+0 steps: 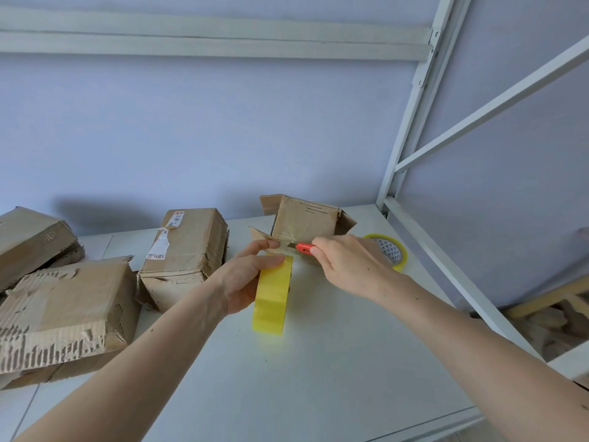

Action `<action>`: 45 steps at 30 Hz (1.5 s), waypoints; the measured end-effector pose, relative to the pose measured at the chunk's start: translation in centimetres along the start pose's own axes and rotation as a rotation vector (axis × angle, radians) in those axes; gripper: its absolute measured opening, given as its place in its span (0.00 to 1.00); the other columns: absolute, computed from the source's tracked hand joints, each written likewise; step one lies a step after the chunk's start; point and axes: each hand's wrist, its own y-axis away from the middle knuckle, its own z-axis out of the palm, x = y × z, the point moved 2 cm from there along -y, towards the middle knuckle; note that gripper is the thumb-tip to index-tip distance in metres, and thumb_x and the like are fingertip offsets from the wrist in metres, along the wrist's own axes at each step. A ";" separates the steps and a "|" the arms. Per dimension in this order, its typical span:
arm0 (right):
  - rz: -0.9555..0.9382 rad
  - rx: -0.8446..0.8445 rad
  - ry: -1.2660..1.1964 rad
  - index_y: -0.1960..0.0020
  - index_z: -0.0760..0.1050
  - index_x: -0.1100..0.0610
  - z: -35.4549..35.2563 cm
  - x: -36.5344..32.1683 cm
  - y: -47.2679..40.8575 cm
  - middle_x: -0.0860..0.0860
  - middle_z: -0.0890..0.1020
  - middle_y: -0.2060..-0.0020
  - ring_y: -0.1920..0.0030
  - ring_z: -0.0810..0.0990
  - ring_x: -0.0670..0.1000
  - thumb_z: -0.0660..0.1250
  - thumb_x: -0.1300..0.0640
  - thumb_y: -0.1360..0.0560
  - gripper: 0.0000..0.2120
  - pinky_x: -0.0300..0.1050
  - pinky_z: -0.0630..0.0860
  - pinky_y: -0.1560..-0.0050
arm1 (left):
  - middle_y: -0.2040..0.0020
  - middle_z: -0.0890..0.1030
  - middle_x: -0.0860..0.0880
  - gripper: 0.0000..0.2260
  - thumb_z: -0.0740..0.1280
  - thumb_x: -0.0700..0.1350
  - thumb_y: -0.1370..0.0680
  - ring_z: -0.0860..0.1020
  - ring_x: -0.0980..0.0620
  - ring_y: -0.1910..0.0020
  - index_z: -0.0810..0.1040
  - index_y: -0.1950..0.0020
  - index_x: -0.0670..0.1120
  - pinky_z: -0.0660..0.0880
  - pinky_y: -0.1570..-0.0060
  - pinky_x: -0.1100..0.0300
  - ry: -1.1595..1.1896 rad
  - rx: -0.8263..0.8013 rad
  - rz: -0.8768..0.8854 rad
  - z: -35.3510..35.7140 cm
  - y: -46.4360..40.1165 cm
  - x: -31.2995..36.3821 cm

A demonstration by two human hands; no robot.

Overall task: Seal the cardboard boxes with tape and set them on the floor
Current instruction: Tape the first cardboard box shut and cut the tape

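Left hand [245, 282] gripping yellow tape roll [272, 298] on edge on the bench [318, 362]. Right hand [347, 266] gripping red cutter [302, 248], blade tip hard to make out, against small open box [306, 224]. Second roll [390, 250] half hidden behind that hand.

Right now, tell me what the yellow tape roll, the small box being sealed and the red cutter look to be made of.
Yellow tape roll: glossy translucent plastic film, probably; light shines through its edge.
Small brown box: corrugated cardboard, matte; fluting shows at its torn edges.
Red cutter in the right hand: smooth plastic body apparently, with a grey, likely metal blade.
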 end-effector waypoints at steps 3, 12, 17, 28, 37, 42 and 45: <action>-0.028 0.037 0.082 0.54 0.67 0.53 -0.3 -0.6 -0.1 0.51 0.79 0.59 0.61 0.79 0.59 0.51 0.49 0.15 0.13 0.48 0.67 0.67 | 0.56 0.83 0.45 0.15 0.68 0.37 0.20 0.81 0.47 0.60 0.76 0.34 0.47 0.81 0.64 0.58 0.009 -0.002 0.003 0.1 0.0 0.1; -0.017 -0.042 0.254 0.53 0.73 0.55 -0.7 -0.1 -0.7 0.48 0.71 0.59 0.62 0.73 0.56 0.54 0.51 0.16 0.13 0.47 0.62 0.65 | 0.56 0.83 0.43 0.15 0.67 0.37 0.20 0.82 0.46 0.62 0.75 0.35 0.48 0.81 0.67 0.58 0.013 -0.009 -0.008 -0.1 0.4 0.5; 0.092 0.099 -0.008 0.51 0.73 0.52 -1.4 0.2 -1.6 0.47 0.80 0.56 0.55 0.80 0.54 0.57 0.36 0.21 0.20 0.48 0.72 0.57 | 0.57 0.84 0.44 0.14 0.68 0.37 0.20 0.82 0.47 0.63 0.76 0.36 0.48 0.80 0.68 0.57 0.008 -0.015 -0.024 0.1 0.5 0.5; 0.169 0.122 -0.159 0.27 0.64 0.42 1.1 -0.6 -3.3 0.46 0.78 0.39 0.43 0.79 0.53 0.73 0.42 0.27 0.32 0.45 0.66 0.54 | 0.50 0.82 0.42 0.12 0.72 0.39 0.25 0.82 0.45 0.56 0.79 0.42 0.48 0.79 0.54 0.54 -0.105 -0.116 -0.073 -0.1 2.1 -0.1; 0.248 0.006 -0.783 0.47 0.74 0.52 0.1 -1.3 -2.7 0.50 0.77 0.62 0.65 0.74 0.49 0.68 0.56 0.26 0.09 0.47 0.71 0.62 | 0.48 0.81 0.43 0.15 0.75 0.41 0.32 0.79 0.42 0.49 0.82 0.46 0.50 0.75 0.45 0.48 -0.043 -0.200 -0.030 -0.1 3.6 -0.1; 0.219 -0.058 -0.765 0.45 0.69 0.55 -0.8 -1.6 -1.4 0.57 0.82 0.58 0.68 0.79 0.51 0.55 0.54 0.17 0.06 0.48 0.77 0.66 | 0.48 0.82 0.42 0.13 0.77 0.38 0.29 0.80 0.43 0.52 0.82 0.48 0.50 0.77 0.51 0.50 -0.024 -0.215 0.024 0.5 4.3 0.4; 0.205 -0.055 -0.582 0.47 0.73 0.51 -0.8 -1.4 -0.7 0.49 0.82 0.59 0.65 0.84 0.47 0.57 0.52 0.17 0.07 0.52 0.82 0.59 | 0.51 0.84 0.43 0.12 0.72 0.38 0.29 0.83 0.45 0.57 0.81 0.48 0.49 0.81 0.57 0.54 -0.004 -0.225 0.063 1.1 4.9 0.7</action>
